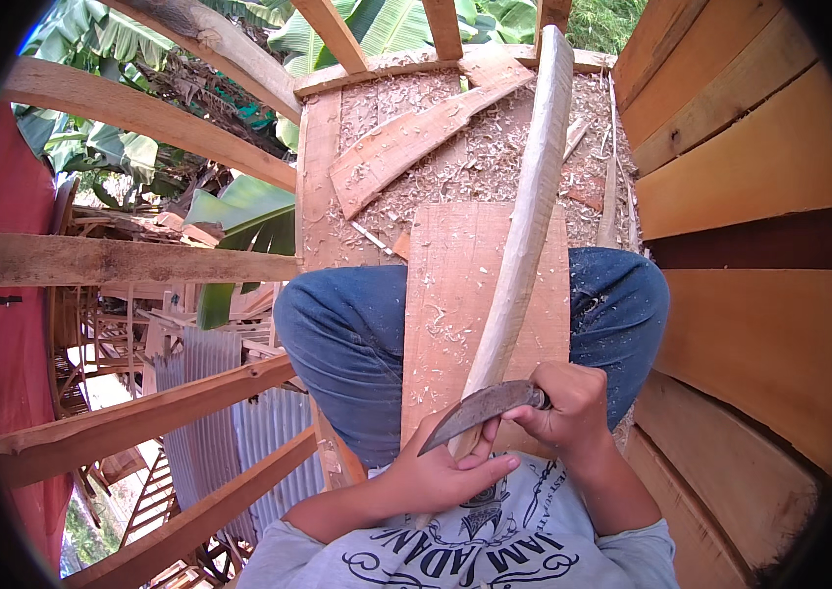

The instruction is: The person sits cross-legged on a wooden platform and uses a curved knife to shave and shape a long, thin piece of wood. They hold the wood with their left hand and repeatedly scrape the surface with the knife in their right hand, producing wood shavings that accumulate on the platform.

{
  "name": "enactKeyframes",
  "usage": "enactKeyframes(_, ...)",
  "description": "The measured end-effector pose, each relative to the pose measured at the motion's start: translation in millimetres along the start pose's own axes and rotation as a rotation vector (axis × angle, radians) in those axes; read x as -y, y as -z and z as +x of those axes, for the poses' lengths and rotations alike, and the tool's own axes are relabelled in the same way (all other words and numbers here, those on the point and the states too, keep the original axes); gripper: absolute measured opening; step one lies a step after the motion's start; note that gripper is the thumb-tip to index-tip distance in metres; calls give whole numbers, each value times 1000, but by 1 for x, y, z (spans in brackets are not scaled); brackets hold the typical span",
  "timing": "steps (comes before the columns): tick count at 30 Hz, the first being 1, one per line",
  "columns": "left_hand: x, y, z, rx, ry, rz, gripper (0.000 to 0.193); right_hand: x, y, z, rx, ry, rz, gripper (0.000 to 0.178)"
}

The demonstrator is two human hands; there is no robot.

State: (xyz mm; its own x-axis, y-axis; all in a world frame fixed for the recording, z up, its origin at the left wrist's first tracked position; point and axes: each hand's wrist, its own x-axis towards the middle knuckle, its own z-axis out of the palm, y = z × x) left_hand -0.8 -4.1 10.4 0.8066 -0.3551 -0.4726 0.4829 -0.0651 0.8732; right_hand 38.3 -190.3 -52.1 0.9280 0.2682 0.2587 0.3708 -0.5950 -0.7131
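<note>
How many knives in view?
1: the curved knife, held in the right hand, blade across the pale pole. Others could be hidden under the wood shavings.

Left: dull red sheet [14, 187], grey corrugated metal panels [274, 417] beyond rough brown wooden rails [131, 259]. Right: tan plank wall [750, 329]. Top: broad green leaves [394, 34].

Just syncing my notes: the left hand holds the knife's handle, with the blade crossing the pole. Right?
Not quite: the right hand holds the knife's handle, as the head view shows. The blade does cross the pole.
</note>
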Motion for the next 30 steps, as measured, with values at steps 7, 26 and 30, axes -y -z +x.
enactKeyframes(7, -5, -16, -1, -104, 72, -211, 38, -23, -3, 16, -106, -2, -35, 69)
enactKeyframes(26, 6, -4, 0, 58, 9, 48, 41, -28, -2, 16, -96, 0, 11, 57)
enactKeyframes(30, 3, -3, 0, -4, -94, 129, 29, 0, 3, 16, 128, 234, 73, 58)
